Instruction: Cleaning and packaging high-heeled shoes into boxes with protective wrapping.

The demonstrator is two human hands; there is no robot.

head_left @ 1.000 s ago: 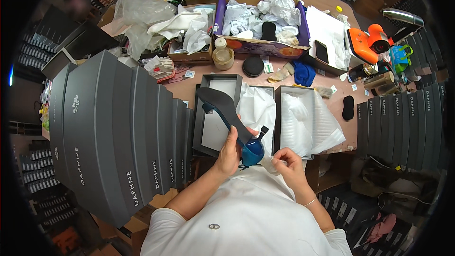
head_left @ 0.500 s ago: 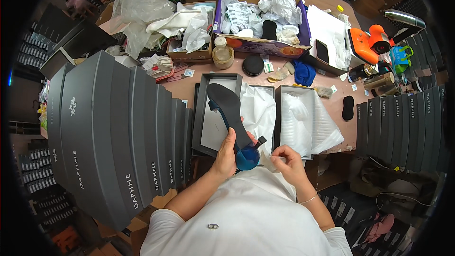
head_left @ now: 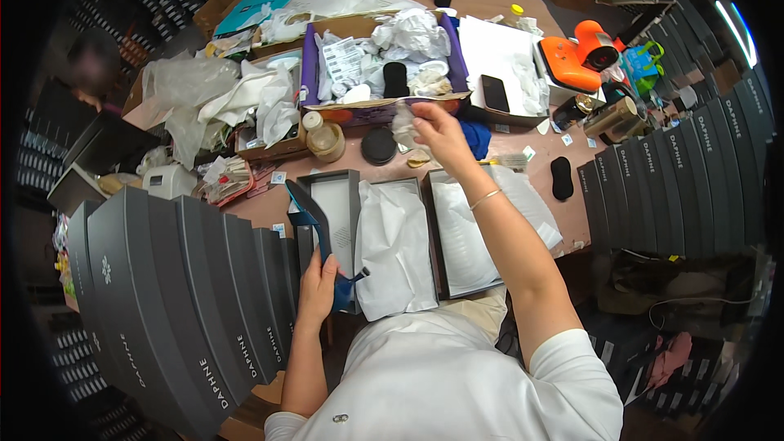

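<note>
Left fingers: curled tight around the heel end of a dark blue high-heeled shoe (head_left: 318, 241), thumb side toward the body.
Left hand (head_left: 317, 284): low, close to the torso, holding the shoe with its sole facing up and its toe pointing away over the table (the thin heel juts out to the right of the fist).
Left arm: bent, forearm rising from the lower edge beside the row of grey shoe boxes (head_left: 175, 294).
Right fingers: pinched together on a small crumpled wad of pale paper (head_left: 404, 124); whether more than the fingertips grip it I cannot tell.
Right hand (head_left: 439, 132): stretched far forward, at the near edge of the purple-lined cardboard box (head_left: 377, 73) full of white paper scraps.
Right arm: nearly straight, reaching across the open shoe box (head_left: 478, 233) lined with white tissue; a thin bracelet sits at the wrist.
Between the hands: a second open box and grey lid (head_left: 339, 212), with a sheet of tissue paper (head_left: 394, 249) draped over them, just beside the shoe.
Near the right hand: a round black lid (head_left: 379, 146), a small jar (head_left: 325, 139) and a blue cloth (head_left: 474, 135) on the brown table (head_left: 278, 204).
</note>
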